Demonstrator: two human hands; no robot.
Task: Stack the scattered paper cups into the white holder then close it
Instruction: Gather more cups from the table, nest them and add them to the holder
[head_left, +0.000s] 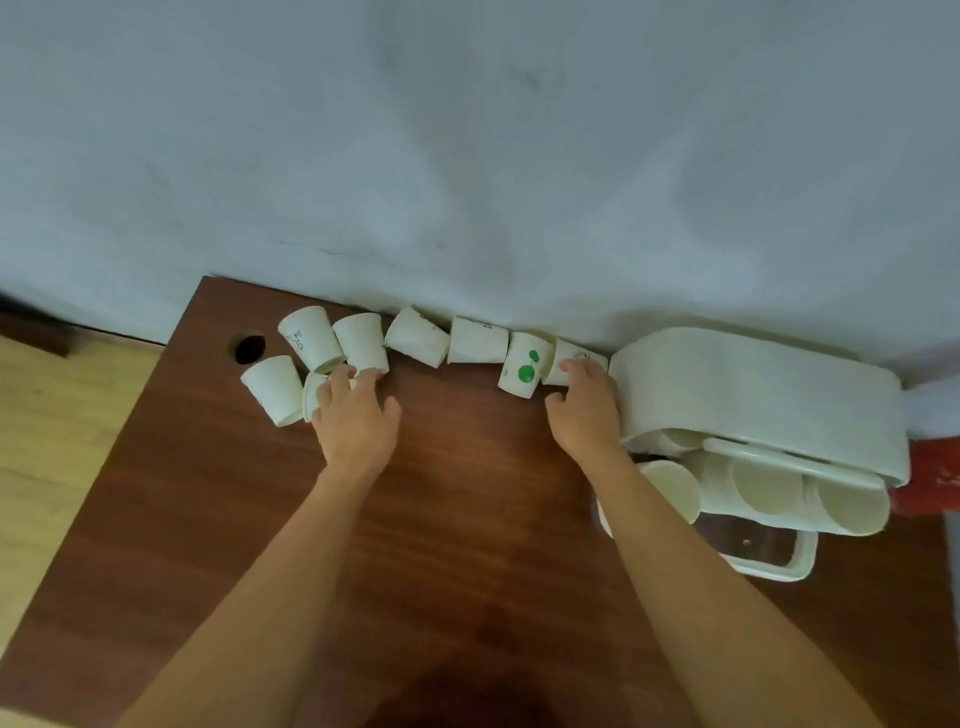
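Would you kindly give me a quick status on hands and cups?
Left hand touching cups at far left. Right hand grips cup beside holder. Holder open, stacks inside.

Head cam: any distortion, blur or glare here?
Head view: wide-angle bending curves the table edge and wall line; soft overall, print on the cups unreadable; lighting even and dim, no glare; faint shadows under both hands; white holder low-contrast against the wall.
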